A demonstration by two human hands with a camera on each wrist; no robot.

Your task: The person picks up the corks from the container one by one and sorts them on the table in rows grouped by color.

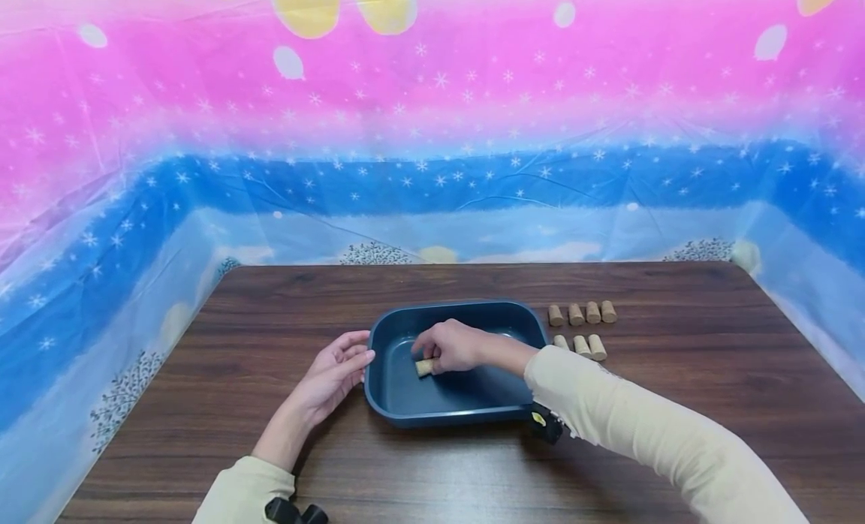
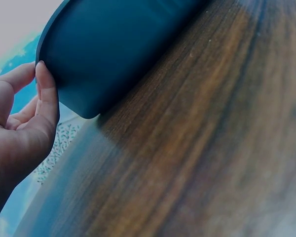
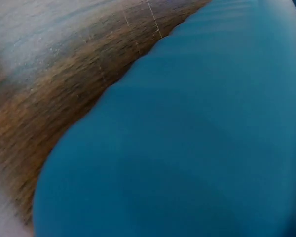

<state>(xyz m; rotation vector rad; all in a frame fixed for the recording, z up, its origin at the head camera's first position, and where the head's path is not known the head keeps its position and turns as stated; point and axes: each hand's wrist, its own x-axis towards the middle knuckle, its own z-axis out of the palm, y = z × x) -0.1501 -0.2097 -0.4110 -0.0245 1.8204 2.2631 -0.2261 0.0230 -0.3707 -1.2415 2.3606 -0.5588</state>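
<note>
A dark blue rectangular pan [image 1: 446,416] sits on the wooden table. My left hand [image 1: 333,375] is at its left end, thumb and fingertips on the rim; in the left wrist view the left hand [image 2: 27,123] pinches the edge of the pan [image 2: 108,54]. Reaching over the pan's right side, my right hand [image 1: 454,345] is down inside it, fingers curled at a pale cork stopper [image 1: 424,368] near the floor of the pan. Part of that cork is hidden by the hand. The pan's blue wall [image 3: 177,143] fills most of the right wrist view, which shows no fingers.
Right of the pan stand several brown corks [image 1: 592,312] in a back row. Three paler corks [image 1: 581,347] are in front of them, partly behind the right sleeve [image 1: 628,404]. A patterned cloth [image 1: 432,179] hangs around the brown table [image 1: 405,479].
</note>
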